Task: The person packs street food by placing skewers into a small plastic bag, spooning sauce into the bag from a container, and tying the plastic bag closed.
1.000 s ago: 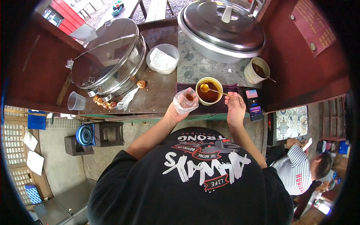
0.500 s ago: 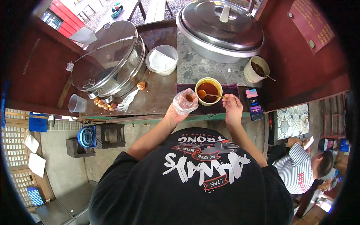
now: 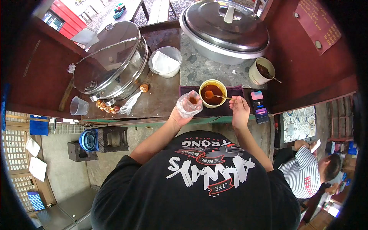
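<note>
My left hand [image 3: 179, 117] is closed around a clear plastic bag [image 3: 189, 109] with some reddish-brown sauce at its opening. Just right of the bag stands a pale yellow tub [image 3: 207, 104] of orange-brown sauce [image 3: 218, 91]. My right hand [image 3: 240, 109] pinches the thin handle of a spoon [image 3: 218, 97], whose bowl lies over the sauce inside the tub. The tub rests on a dark cloth [image 3: 237, 92] at the counter's near edge.
Behind are a large lidded metal pot [image 3: 230, 55] and a round steel container [image 3: 115, 65]. A phone [image 3: 260, 107] and a second tub [image 3: 255, 76] with a spoon sit right. Small knotted bags [image 3: 130, 103] and a plastic cup [image 3: 79, 106] lie left. A person in a striped shirt [image 3: 303, 172] is behind, right.
The spoon has shifted slightly to the right within the tub, its bowl now holding sauce. My right hand has moved slightly right with it. My left hand and the bag stay in place.
</note>
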Motion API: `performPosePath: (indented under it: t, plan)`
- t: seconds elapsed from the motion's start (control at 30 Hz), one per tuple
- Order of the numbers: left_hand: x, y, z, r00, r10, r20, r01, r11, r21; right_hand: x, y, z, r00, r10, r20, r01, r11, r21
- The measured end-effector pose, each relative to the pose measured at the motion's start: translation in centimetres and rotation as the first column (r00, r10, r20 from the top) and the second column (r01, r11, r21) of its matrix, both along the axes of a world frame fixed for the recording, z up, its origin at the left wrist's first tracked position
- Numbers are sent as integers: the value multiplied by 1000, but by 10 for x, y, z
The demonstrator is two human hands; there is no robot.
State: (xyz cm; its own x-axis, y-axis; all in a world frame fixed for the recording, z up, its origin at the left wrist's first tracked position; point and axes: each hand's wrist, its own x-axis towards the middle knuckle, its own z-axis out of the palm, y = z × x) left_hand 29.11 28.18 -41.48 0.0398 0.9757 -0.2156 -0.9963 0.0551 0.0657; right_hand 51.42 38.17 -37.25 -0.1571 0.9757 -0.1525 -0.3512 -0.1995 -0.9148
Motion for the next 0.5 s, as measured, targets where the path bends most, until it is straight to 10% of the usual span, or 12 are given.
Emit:
performPosePath:
  t: [0.3, 0.5]
  plan:
    - [-1, 2, 2, 999, -36, -20, 37, 998, 52, -19, -11, 26, 991, 105, -83, -101, 994, 50]
    - [-1, -1, -3, 998, -24, -50, 25, 999, 22, -28, -27, 40, 965, 206, 160, -243, 933, 265]
